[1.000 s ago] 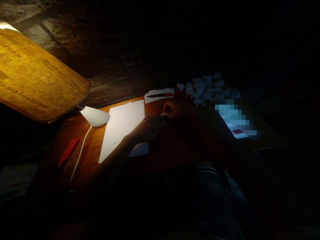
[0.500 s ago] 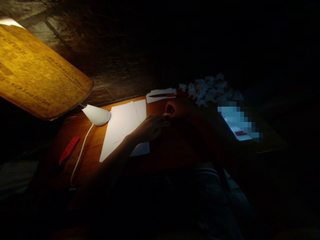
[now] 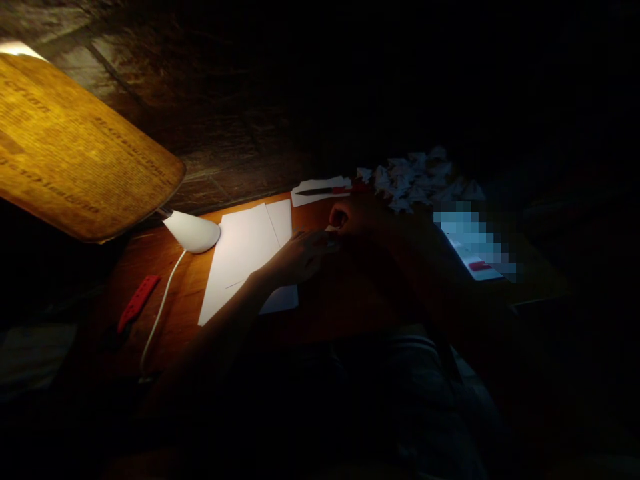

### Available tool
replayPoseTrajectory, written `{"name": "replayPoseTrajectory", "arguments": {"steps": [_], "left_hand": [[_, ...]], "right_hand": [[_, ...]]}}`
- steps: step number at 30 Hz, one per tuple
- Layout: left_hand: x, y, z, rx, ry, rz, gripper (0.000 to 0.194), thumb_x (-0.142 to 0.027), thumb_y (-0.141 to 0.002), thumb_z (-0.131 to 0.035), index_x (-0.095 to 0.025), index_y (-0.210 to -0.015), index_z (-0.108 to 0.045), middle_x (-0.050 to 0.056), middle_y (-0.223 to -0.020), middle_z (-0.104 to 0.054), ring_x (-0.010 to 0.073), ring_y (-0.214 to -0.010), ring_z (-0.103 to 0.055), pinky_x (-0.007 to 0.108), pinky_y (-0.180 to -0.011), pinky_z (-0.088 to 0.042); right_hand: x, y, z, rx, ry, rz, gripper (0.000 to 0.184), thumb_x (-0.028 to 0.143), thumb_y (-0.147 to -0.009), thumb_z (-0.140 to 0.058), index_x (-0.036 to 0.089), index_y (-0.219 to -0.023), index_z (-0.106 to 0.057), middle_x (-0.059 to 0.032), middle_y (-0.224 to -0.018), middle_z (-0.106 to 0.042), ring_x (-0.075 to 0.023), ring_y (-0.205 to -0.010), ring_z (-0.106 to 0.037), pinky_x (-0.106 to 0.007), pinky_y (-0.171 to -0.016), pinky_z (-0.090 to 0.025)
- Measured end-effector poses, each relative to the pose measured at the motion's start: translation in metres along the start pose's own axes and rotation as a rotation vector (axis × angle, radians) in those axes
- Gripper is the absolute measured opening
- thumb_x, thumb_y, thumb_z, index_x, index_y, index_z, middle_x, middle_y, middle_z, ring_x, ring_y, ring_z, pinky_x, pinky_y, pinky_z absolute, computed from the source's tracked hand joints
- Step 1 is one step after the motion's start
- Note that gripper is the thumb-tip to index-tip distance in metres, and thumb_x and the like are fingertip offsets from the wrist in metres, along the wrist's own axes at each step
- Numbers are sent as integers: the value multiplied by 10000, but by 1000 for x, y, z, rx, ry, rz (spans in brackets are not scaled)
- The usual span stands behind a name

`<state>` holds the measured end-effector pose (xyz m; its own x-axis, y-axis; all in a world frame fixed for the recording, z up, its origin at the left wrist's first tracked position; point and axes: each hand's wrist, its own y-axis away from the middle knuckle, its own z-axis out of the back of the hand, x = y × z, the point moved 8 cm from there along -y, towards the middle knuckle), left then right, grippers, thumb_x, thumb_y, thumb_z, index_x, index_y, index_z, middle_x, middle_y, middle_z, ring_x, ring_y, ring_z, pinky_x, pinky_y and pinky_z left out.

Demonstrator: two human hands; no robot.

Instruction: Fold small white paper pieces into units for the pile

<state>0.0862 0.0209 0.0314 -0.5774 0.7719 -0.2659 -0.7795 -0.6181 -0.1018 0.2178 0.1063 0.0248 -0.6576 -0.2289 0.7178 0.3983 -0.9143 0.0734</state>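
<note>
Near the centre of the frame, the left hand [image 3: 299, 253] and right hand [image 3: 354, 219] meet above the wooden bench [image 3: 325, 300]. The right hand's thumb and finger curl into a loop, pinching a small pale piece [image 3: 331, 229] at frame centre; the left hand's fingers reach to it, but in this dimness I cannot tell whether they grip. Left of centre, white sheets [image 3: 247, 240] lie partly behind the left forearm, beside the lamp [image 3: 193, 233]. Just above the hands, a dark-bladed tool [image 3: 315, 192] lies across paper pieces [image 3: 320, 183]. Folded white papers [image 3: 410, 179] are heaped at upper right, near a glowing screen [image 3: 467, 257].
</note>
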Motion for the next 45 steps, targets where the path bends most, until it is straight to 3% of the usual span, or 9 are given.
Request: {"name": "replayPoseTrajectory", "arguments": {"steps": [6,15,26,32,45], "left_hand": [[2,0,-2,5,-13,1,604,-103,-922,-498,-289,-1478,-647,101,-1491,-611,309,-1349,-568,572,-1152,-452],[2,0,-2,4,-13,1,581,-104,-919,-499,-275,-1448,-670,100,-1467,-632,301,-1335,-580,549,-1141,-464],[3,1,-4,-2,-14,-9,602,-92,-929,-503,-292,-1479,-646,104,-1526,-586,309,-1384,-550,584,-1170,-446],[2,0,-3,1,-8,0,580,-100,-940,-492,-287,-1463,-659,107,-1504,-599,310,-1362,-569,581,-1149,-467],[0,1,-2,-12,-16,9,593,-100,-939,-481,-287,-1472,-660,130,-1514,-565,326,-1366,-554,601,-1155,-451]], "right_hand": [[1,-1,3,7,-20,39,204,157,-767,-832,159,-943,-730,-78,-1010,-779,-169,-845,-676,-256,-724,-507],[4,-2,2,-1,0,-33,263,-5,-729,-758,150,-941,-749,-82,-1026,-799,-175,-865,-690,-246,-722,-498],[8,7,7,43,83,53,360,221,-717,-900,170,-1038,-742,-96,-1073,-771,-217,-939,-686,-285,-780,-511],[3,2,1,58,28,-13,396,120,-676,-881,178,-1035,-722,-85,-1077,-769,-208,-915,-676,-271,-733,-507],[2,2,1,15,-7,10,304,126,-730,-858,172,-997,-722,-83,-1079,-781,-182,-901,-679,-249,-745,-500]]}}
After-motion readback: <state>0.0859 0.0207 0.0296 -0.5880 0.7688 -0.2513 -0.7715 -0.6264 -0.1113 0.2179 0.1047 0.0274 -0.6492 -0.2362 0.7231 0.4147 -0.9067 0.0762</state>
